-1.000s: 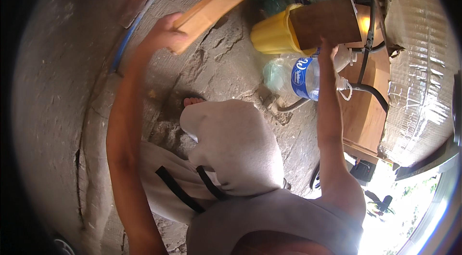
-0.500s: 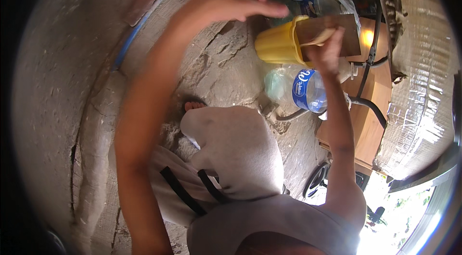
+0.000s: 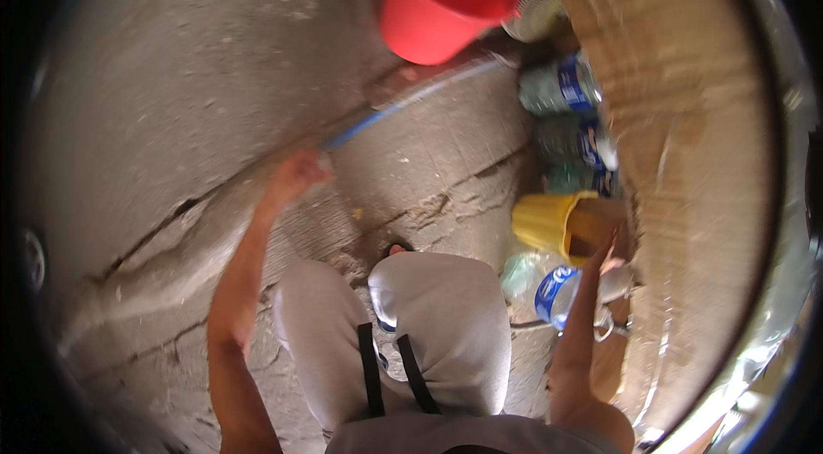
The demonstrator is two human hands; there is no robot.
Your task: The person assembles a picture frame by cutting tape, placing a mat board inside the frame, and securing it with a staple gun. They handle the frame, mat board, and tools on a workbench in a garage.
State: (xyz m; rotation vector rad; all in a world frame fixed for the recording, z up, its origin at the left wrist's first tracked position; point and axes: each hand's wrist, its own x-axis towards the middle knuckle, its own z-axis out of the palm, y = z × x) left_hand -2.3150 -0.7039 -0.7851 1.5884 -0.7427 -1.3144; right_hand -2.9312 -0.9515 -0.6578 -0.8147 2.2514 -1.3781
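My left hand (image 3: 297, 175) hangs over the concrete ledge, away from the containers. Its fingers are smeared by motion, and I cannot tell whether they hold anything. On the right, my right hand (image 3: 611, 258) is at the mouth of a yellow bucket (image 3: 542, 221) lying on its side. A flat brown piece (image 3: 600, 224) covers part of that mouth, close to my fingers. Those fingers are mostly hidden and blurred, so their grip cannot be made out. Just below the bucket lies a clear plastic bottle (image 3: 557, 295) with a blue label.
A red bucket (image 3: 433, 12) stands at the top, beside a blue strip (image 3: 369, 124) along the ledge. Several clear bottles (image 3: 549, 87) are stacked above the yellow bucket. A large cardboard sheet (image 3: 686, 154) rises at the right. My knees (image 3: 437, 308) are bent in the middle.
My view has swung left, bringing the whole red bucket in. My left hand has drawn back from the bottles and yellow bucket to over the ledge. My right hand stays by the yellow bucket.
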